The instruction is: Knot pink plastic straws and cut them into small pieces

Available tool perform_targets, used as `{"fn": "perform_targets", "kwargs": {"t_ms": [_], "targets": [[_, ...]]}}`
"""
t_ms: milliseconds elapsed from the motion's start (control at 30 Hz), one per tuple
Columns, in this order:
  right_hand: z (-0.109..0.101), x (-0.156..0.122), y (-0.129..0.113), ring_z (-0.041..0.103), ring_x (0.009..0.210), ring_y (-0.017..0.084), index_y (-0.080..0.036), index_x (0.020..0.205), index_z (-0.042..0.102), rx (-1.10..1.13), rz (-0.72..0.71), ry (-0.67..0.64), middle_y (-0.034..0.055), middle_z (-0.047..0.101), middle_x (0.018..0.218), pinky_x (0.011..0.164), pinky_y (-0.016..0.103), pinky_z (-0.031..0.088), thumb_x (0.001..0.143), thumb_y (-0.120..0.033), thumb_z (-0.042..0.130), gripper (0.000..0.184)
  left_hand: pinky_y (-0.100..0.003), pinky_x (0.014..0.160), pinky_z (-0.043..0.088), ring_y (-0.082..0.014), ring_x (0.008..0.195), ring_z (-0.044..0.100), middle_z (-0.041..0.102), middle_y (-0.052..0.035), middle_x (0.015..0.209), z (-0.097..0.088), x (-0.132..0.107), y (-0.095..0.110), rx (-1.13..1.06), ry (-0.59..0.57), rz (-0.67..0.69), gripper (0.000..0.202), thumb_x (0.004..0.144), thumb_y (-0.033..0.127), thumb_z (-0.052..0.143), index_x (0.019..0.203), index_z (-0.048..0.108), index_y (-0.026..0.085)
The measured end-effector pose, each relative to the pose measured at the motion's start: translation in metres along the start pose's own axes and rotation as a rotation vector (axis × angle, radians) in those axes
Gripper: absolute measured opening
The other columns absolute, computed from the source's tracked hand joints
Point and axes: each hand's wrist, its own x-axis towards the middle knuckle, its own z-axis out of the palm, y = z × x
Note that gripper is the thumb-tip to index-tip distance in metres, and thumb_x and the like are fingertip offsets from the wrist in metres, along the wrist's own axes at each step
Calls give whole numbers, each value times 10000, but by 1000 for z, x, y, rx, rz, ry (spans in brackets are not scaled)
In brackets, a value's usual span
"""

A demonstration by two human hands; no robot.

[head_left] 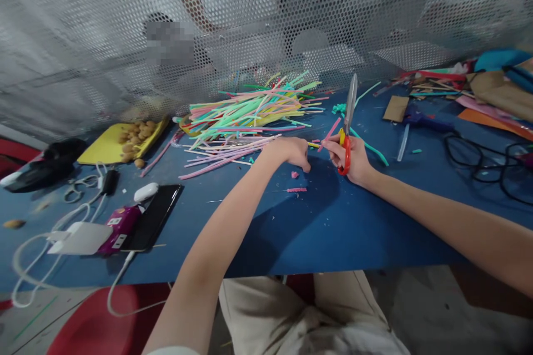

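Bench [325, 244] | near: pink strip [297, 189] lying flat | right hand [355, 160]: grasping scissors [348, 122], blades pointing away, and pink straw [331, 132] | left hand [295, 151]: curled, cannot tell if gripping | far: straw pile [254, 108]

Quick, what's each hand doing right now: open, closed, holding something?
Left hand: curled; whether it holds anything cannot be told.
Right hand: closed, holding scissors and a pink strip.

Shiny metal scissor blades [351, 101], glossy plastic handles [347, 148]
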Motion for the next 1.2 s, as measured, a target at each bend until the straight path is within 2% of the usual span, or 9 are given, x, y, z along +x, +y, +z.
{"fn": "perform_targets", "kwargs": {"t_ms": [200,333,400,533,600,833,1000,1100,1200], "targets": [[-1,3,2,369,342,54,-188,795,680,46,26,46,-65,521,489,338,225,303,718,-421,837,292,-276,641,410,-200,677,628,754,-64,799,3,6,1,-48,-22,56,289,685,371,739,906,797,194],[-1,0,1,375,355,56,-188,788,676,6,8,10,-63,517,494,349,227,315,733,-429,823,288,-258,632,393,-175,729,634,754,-32,901,-2,-2,-8,-77,62,239,205,757,301,664,907,772,212],[-1,-2,1,386,359,60,-189,786,677,-16,2,-3,-60,522,494,347,227,309,729,-435,825,293,-239,657,405,-155,773,635,742,-13,933,-11,-15,-18,-122,183,343,193,802,284,620,927,749,213],[-2,-3,2,388,359,60,-182,794,693,-28,25,-10,-58,518,493,340,225,289,730,-430,824,288,-228,687,432,-117,741,609,703,-21,869,-27,-49,-36,-271,642,374,138,871,275,596,898,682,171],[-1,-3,1,381,359,59,-177,797,701,-33,27,-25,-56,516,490,340,227,283,749,-428,809,277,-223,683,448,-98,710,607,696,-23,869,-25,-60,-36,-389,786,412,112,886,262,604,903,659,166],[0,-5,-1,380,369,61,-177,817,700,-57,-22,-60,-56,523,491,347,227,303,740,-397,814,259,-200,600,456,-73,652,595,708,-45,893,35,-51,-7,-719,834,483,127,898,279,633,905,619,153],[-3,-6,-7,412,375,65,-171,770,690,-82,10,-99,-42,546,488,355,224,339,720,-414,829,285,-193,530,396,-61,580,526,699,-34,804,71,-33,-1,-1134,986,375,217,858,356,700,880,623,154],[-3,-9,-11,405,361,60,-171,756,687,-84,-5,-123,-43,546,478,348,222,329,729,-429,825,294,-192,553,421,-83,658,598,739,-52,912,86,-24,-1,-1444,967,289,328,820,409,733,1034,657,173],[-1,-13,-14,400,356,60,-174,743,683,-96,-14,-135,-48,534,465,346,223,328,731,-440,823,301,-200,591,445,-122,780,651,753,-71,957,95,-21,-3,-1473,937,251,412,782,425,767,1105,706,176]]}}
